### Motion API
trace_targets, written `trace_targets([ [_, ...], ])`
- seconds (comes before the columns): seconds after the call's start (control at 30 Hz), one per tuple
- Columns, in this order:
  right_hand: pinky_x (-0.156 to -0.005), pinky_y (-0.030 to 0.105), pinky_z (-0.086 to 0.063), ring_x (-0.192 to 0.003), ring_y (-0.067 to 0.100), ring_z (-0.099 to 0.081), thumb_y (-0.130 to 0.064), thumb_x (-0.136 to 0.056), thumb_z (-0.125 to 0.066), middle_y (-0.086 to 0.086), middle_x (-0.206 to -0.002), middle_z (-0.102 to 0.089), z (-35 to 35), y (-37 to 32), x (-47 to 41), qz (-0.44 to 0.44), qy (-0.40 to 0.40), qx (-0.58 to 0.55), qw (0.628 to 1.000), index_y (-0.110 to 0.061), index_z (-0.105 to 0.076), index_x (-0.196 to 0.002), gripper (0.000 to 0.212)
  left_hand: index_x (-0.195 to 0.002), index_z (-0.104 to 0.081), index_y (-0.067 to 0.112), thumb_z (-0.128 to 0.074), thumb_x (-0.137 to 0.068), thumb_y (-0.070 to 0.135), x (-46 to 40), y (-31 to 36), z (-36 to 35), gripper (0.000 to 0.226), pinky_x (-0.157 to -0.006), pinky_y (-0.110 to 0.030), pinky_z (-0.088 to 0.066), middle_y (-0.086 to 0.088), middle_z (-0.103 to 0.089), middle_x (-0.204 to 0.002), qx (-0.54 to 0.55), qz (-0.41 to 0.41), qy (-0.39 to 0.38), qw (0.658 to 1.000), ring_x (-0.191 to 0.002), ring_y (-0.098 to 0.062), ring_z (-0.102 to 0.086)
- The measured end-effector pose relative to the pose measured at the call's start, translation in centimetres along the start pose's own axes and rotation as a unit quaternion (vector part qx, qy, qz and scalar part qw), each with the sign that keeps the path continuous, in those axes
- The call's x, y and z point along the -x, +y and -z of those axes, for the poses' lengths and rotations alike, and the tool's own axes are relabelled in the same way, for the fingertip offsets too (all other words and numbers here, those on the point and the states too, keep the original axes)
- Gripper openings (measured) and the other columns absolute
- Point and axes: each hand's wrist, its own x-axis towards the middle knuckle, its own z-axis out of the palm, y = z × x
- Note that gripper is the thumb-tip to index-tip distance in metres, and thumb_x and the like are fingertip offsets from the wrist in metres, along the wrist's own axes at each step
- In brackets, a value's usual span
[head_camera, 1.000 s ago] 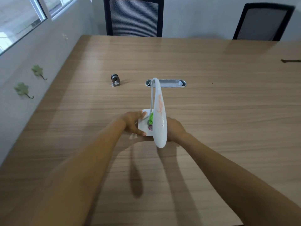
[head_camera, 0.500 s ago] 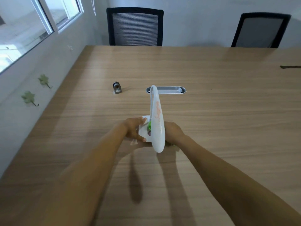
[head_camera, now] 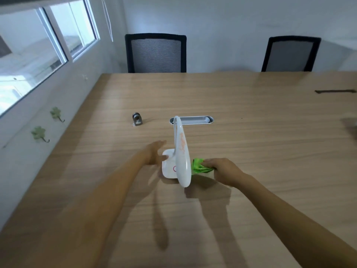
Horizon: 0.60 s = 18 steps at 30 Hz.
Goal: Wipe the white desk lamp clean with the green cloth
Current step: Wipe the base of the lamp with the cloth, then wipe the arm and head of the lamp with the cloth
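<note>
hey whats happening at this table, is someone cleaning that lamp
Yes, it looks that way. A person stands at a wooden table with a white desk lamp in front of them. Their right hand grips a bunched green cloth just to the right of the lamp's base, beside the lamp head. Their left hand is open at the left edge of the base, blurred, so contact is unclear.

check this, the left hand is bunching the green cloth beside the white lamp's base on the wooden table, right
Not quite: the head view shows the right hand bunching the green cloth beside the white desk lamp on the wooden table. The left hand is at the base's other side.
</note>
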Motion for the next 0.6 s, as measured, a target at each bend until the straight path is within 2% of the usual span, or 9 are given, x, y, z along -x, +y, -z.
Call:
trace_targets([
  [0.07, -0.098, 0.024, -0.045, -0.124, 0.025, -0.055, 0.008, -0.081, -0.043, 0.005, -0.138, -0.058, 1.6, -0.5, 0.3, -0.009, 0.055, -0.033, 0.998, -0.023, -0.058, -0.131, 0.060, -0.149, -0.034, 0.019, -0.046, -0.094, 0.046, 0.3, 0.7, 2.8, 0.062, -0.116, -0.034, -0.026, -0.002, -0.033, -0.157, 0.172, 0.030, 0.057, 0.983, -0.144, -0.022, -0.033],
  [0.17, -0.070, 0.020, -0.041, -0.104, 0.036, -0.065, 0.011, -0.080, -0.042, 0.007, -0.133, -0.063, 4.4, -1.7, 0.9, -0.003, 0.144, -0.087, 0.986, -0.020, -0.061, -0.128, 0.060, -0.144, -0.042, 0.027, -0.045, -0.082, 0.069, 1.1, 2.4, 6.7, 0.075, -0.104, -0.032, -0.036, 0.010, -0.043, -0.148, 0.409, 0.037, 0.044, 0.911, -0.128, -0.012, -0.045],
  [0.27, -0.063, 0.024, -0.044, -0.089, 0.039, -0.068, 0.014, -0.077, -0.042, 0.011, -0.122, -0.069, 7.0, -3.4, 1.5, 0.027, 0.233, -0.127, 0.964, -0.018, -0.062, -0.127, 0.063, -0.143, -0.043, 0.031, -0.055, -0.068, 0.075, 1.7, 4.2, 8.2, 0.088, -0.099, -0.030, -0.036, 0.016, -0.045, -0.142, 0.451, -0.011, 0.005, 0.892, -0.125, -0.007, -0.044],
  [0.3, -0.067, 0.028, -0.048, -0.092, 0.038, -0.068, 0.015, -0.077, -0.042, 0.013, -0.122, -0.068, 7.7, -4.0, 1.7, 0.039, 0.259, -0.136, 0.955, -0.016, -0.061, -0.127, 0.063, -0.141, -0.047, 0.030, -0.058, -0.068, 0.073, 1.9, 4.8, 8.2, 0.085, -0.101, -0.030, -0.037, 0.016, -0.047, -0.141, 0.442, -0.025, 0.000, 0.897, -0.126, -0.007, -0.045],
  [0.33, -0.078, 0.031, -0.052, -0.101, 0.035, -0.067, 0.016, -0.076, -0.042, 0.014, -0.125, -0.067, 8.3, -4.7, 1.9, 0.059, 0.283, -0.140, 0.947, -0.013, -0.061, -0.127, 0.062, -0.137, -0.053, 0.029, -0.061, -0.070, 0.069, 1.9, 5.3, 8.1, 0.078, -0.104, -0.031, -0.038, 0.016, -0.050, -0.141, 0.428, -0.032, 0.000, 0.903, -0.128, -0.007, -0.046],
  [0.37, -0.092, 0.031, -0.050, -0.113, 0.031, -0.064, 0.018, -0.075, -0.043, 0.014, -0.129, -0.064, 8.9, -5.3, 2.2, 0.083, 0.305, -0.142, 0.938, -0.009, -0.061, -0.127, 0.061, -0.131, -0.058, 0.028, -0.062, -0.073, 0.064, 1.9, 5.6, 8.0, 0.069, -0.107, -0.031, -0.039, 0.015, -0.053, -0.139, 0.418, -0.034, 0.003, 0.908, -0.128, -0.007, -0.048],
  [0.43, -0.105, 0.028, -0.043, -0.124, 0.025, -0.057, 0.019, -0.074, -0.043, 0.012, -0.135, -0.059, 9.7, -6.4, 2.7, 0.126, 0.331, -0.139, 0.925, -0.007, -0.061, -0.127, 0.062, -0.121, -0.066, 0.026, -0.062, -0.080, 0.053, 2.0, 5.8, 7.8, 0.049, -0.110, -0.033, -0.038, 0.011, -0.059, -0.136, 0.420, -0.031, 0.007, 0.907, -0.127, -0.008, -0.050],
  [0.53, -0.101, 0.035, -0.050, -0.125, 0.024, -0.057, 0.018, -0.074, -0.042, 0.009, -0.138, -0.057, 10.1, -8.3, 3.5, 0.195, 0.315, -0.094, 0.924, -0.012, -0.061, -0.127, 0.063, -0.104, -0.067, 0.025, -0.051, -0.087, 0.034, 2.1, 5.8, 7.5, 0.025, -0.110, -0.034, -0.034, 0.004, -0.062, -0.123, 0.461, -0.032, -0.011, 0.887, -0.122, -0.010, -0.052],
  [0.6, -0.097, 0.033, -0.050, -0.129, 0.021, -0.053, 0.016, -0.077, -0.043, 0.004, -0.142, -0.054, 9.7, -9.2, 3.8, 0.219, 0.279, -0.049, 0.934, -0.016, -0.060, -0.129, 0.063, -0.111, -0.064, 0.018, -0.043, -0.093, 0.023, 2.0, 6.0, 7.5, 0.028, -0.099, -0.031, -0.046, -0.002, -0.069, -0.107, 0.489, -0.019, -0.005, 0.872, -0.106, -0.014, -0.062],
])
